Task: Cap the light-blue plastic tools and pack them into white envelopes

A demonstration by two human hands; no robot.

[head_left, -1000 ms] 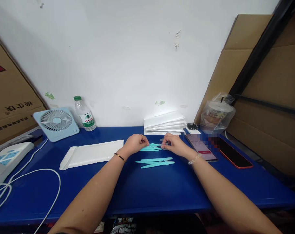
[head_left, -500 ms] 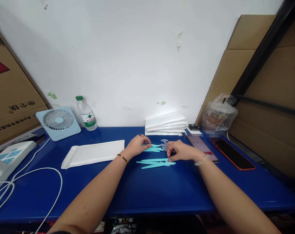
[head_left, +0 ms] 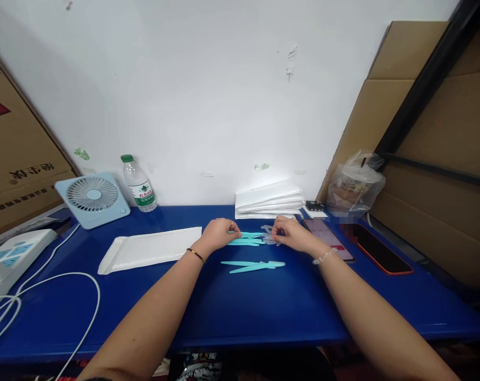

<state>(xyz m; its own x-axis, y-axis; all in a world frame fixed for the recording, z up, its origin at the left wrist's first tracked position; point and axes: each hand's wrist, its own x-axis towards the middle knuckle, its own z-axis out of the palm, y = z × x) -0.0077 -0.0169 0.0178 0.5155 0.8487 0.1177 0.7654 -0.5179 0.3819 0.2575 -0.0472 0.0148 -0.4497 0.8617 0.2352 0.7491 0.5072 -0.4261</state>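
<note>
My left hand is closed, thumb and fingertips pinched on a slim turquoise eyebrow razor. More turquoise razors lie just below it on the blue table. At their right end sit several small translucent pieces that look like blade caps. My right hand is over these caps with its fingers pinched together; what they hold, if anything, is too small to make out. Nearer to me, a couple of turquoise razors rest crossed on the table.
A white padded mailer lies at left, with more mailers stacked by the wall. Two phones and a bagged drink cup are at right. A fan, water bottle, power strip and white cable occupy the left.
My right hand has moved up from the nearer razors to the translucent caps. Fewer razors lie in the nearer group. A razor now shows more plainly in my left fingertips.
</note>
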